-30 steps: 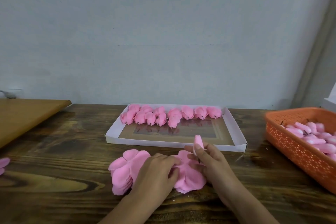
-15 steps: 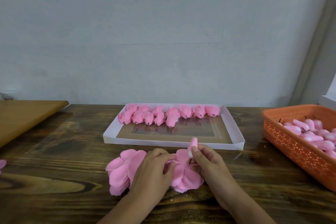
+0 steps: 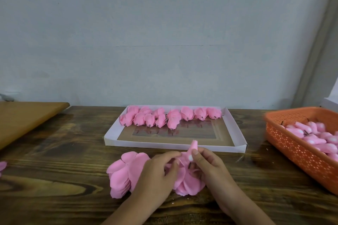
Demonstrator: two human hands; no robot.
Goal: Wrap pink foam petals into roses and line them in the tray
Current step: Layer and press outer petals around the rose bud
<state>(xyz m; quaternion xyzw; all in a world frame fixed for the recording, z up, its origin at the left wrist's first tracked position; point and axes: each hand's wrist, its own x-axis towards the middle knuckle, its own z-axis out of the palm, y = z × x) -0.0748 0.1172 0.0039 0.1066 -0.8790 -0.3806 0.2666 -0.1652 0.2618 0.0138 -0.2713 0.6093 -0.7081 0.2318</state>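
Pink foam petals [image 3: 121,175] lie in a loose heap on the dark wooden desk [image 3: 54,179], just in front of the white tray [image 3: 175,147], and both of your hands are working right at that heap. Your right hand [image 3: 210,164] pinches a small pink bud [image 3: 193,149] between thumb and forefinger, holding it upright above the pile with its tip level with the tray's near wall. Your left hand [image 3: 157,171] lies over the middle of the heap, its fingers [image 3: 172,155] curled and nipping a petal edge right beside the bud. Petals spread out on both sides from under your hands.

Inside the tray, finished roses [image 3: 170,118] sit in a row along the far wall, bunched two deep at the left end and single toward the right; the nearer part of the tray floor shows brown card with a glossy panel. An orange perforated basket [image 3: 300,153] stands at your right, well apart from the tray, holding more pink buds. A lighter wooden board [image 3: 23,117] lies at the far left.
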